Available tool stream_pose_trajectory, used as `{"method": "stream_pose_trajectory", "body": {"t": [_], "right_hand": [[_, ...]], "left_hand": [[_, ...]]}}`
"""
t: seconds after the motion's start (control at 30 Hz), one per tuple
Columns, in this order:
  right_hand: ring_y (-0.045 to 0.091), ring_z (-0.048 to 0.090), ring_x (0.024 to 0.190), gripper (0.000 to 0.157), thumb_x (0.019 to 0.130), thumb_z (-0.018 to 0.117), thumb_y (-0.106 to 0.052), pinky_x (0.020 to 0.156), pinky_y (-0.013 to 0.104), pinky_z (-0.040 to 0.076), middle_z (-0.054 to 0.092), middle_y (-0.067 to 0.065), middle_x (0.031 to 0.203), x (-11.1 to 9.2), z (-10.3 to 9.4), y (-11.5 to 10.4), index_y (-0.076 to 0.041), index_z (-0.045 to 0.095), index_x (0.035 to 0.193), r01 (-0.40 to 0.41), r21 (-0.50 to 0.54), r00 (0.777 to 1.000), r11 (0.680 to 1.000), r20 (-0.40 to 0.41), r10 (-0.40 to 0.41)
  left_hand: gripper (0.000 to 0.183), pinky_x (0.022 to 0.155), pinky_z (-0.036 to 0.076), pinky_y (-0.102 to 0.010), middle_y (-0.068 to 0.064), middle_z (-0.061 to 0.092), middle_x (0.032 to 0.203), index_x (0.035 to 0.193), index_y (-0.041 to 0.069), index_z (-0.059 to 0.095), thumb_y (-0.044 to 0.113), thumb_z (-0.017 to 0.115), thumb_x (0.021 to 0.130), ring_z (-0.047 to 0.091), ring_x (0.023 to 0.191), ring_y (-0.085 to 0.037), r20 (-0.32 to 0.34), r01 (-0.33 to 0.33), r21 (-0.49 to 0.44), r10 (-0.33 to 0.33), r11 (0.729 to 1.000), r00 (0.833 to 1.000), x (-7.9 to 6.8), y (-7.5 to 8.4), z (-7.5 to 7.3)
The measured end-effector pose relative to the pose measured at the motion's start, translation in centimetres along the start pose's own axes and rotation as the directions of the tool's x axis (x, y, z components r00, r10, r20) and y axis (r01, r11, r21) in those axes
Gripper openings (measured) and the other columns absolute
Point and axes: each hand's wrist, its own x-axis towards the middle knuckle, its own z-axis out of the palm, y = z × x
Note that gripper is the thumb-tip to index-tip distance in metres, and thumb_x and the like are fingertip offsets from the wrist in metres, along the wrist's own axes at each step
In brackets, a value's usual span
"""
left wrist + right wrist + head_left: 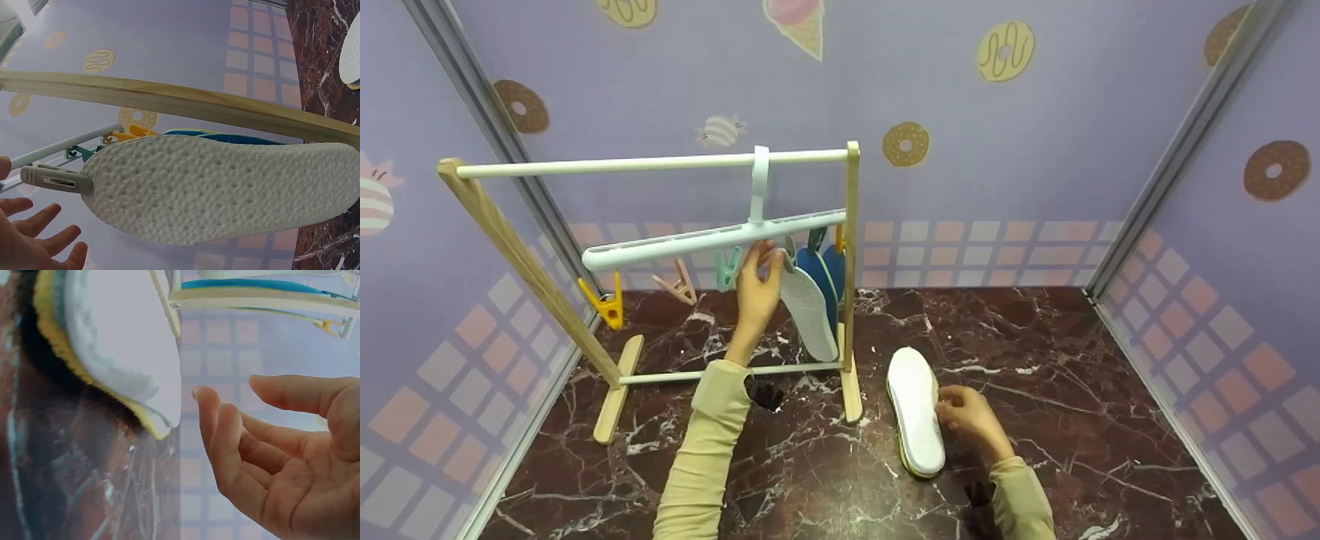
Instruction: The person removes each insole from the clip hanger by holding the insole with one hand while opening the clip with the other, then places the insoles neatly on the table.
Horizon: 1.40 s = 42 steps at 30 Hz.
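Note:
A pale insole (pixel 808 307) with a bumpy surface hangs from a grey clip (pixel 56 179) near the right end of a light-blue hanger (pixel 675 246). My left hand (pixel 757 289) is just left of that clip. In the left wrist view its fingers (pixel 34 228) are spread and apart from the clip. On the dark marble surface lies a white insole (pixel 915 409), with a yellow-edged layer under it. Beside its right edge is my right hand (pixel 967 416), fingers loosely bent. The right wrist view shows a gap between those fingers and the insole (pixel 124 332).
The hanger hooks over the top bar (pixel 652 163) of a wooden rack. Blue insoles (pixel 823 274) hang behind the pale one, near the right post (pixel 850 262). Yellow (pixel 607 304), pink (pixel 679 283) and green (pixel 727 268) clips dangle along the hanger. Patterned walls surround the surface.

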Motion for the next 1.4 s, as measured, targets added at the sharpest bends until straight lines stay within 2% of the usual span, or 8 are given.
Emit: {"method": "stream_pose_trajectory", "body": {"t": [0.13,0.33,0.5,0.77,1.03,1.13,1.27,1.4], "right_hand": [[0.010,0.053,0.055,0.033,0.081,0.055,0.002,0.047,0.019,0.043,0.061,0.024,0.078,0.4,0.2,-0.7,0.017,0.050,0.110,0.093,-0.024,0.995,0.995,0.025,-0.092],[0.032,0.062,0.068,0.027,0.083,0.057,-0.002,0.051,0.017,0.044,0.064,0.026,0.081,1.1,0.5,-2.4,0.010,0.056,0.108,0.252,-0.144,0.968,0.957,0.048,-0.248],[0.030,0.063,0.073,0.025,0.085,0.056,-0.006,0.054,0.018,0.044,0.068,0.018,0.085,2.1,0.9,-4.3,0.002,0.059,0.108,0.324,-0.167,0.946,0.931,0.063,-0.318],[0.023,0.065,0.074,0.020,0.084,0.059,-0.011,0.065,0.034,0.051,0.069,0.012,0.088,3.7,2.0,-6.7,-0.004,0.063,0.103,0.480,-0.274,0.874,0.833,0.061,-0.483],[0.025,0.064,0.074,0.021,0.086,0.058,-0.012,0.067,0.042,0.051,0.068,0.014,0.091,4.6,3.7,-8.4,-0.001,0.063,0.103,0.534,-0.213,0.844,0.818,0.083,-0.530],[0.024,0.063,0.071,0.021,0.086,0.057,-0.011,0.064,0.038,0.051,0.068,0.014,0.090,4.9,4.3,-9.0,-0.002,0.062,0.103,0.556,-0.204,0.830,0.806,0.083,-0.551],[0.021,0.065,0.076,0.023,0.088,0.055,-0.014,0.067,0.032,0.052,0.067,0.013,0.096,5.3,5.1,-9.8,-0.001,0.061,0.106,0.562,-0.189,0.827,0.805,0.105,-0.552],[0.021,0.064,0.084,0.024,0.088,0.055,-0.014,0.071,0.034,0.052,0.067,0.014,0.100,5.7,5.8,-10.5,-0.002,0.059,0.109,0.569,-0.180,0.822,0.802,0.113,-0.558]], "left_hand": [[0.032,0.082,0.047,-0.045,-0.024,0.056,0.115,0.117,-0.008,0.050,0.008,0.052,0.089,0.053,0.110,-0.035,0.005,-0.012,0.015,0.012,1.000,1.000,0.0,0.0,0.1],[0.031,0.080,0.048,-0.046,-0.024,0.056,0.115,0.116,-0.007,0.050,0.008,0.051,0.090,0.053,0.110,-0.036,0.020,-0.034,0.028,0.033,0.999,0.999,0.0,0.1,0.3],[0.032,0.080,0.048,-0.046,-0.024,0.056,0.116,0.118,-0.006,0.050,0.009,0.050,0.090,0.053,0.109,-0.036,0.026,-0.034,0.036,0.033,0.999,0.999,0.1,0.4,0.4],[0.033,0.082,0.046,-0.047,-0.024,0.056,0.116,0.119,-0.007,0.049,0.009,0.050,0.090,0.054,0.107,-0.037,0.030,-0.025,0.027,0.024,0.999,0.999,0.2,0.5,0.7],[0.035,0.083,0.048,-0.043,-0.025,0.057,0.113,0.122,-0.005,0.048,0.010,0.049,0.091,0.055,0.106,-0.036,0.029,-0.006,0.014,0.006,1.000,1.000,0.1,0.4,0.9],[0.034,0.080,0.048,-0.041,-0.024,0.058,0.109,0.122,-0.005,0.048,0.010,0.049,0.090,0.056,0.104,-0.035,0.022,-0.016,0.024,0.015,1.000,1.000,0.1,0.4,1.1],[0.034,0.071,0.047,-0.029,-0.023,0.060,0.102,0.121,-0.005,0.049,0.010,0.049,0.091,0.057,0.099,-0.034,0.012,-0.014,0.048,0.014,0.999,1.000,0.1,0.2,1.3],[0.032,0.063,0.042,-0.018,-0.023,0.060,0.097,0.119,-0.006,0.050,0.009,0.048,0.091,0.059,0.092,-0.032,0.003,-0.023,0.044,0.023,0.999,1.000,0.1,0.1,1.5]]}}
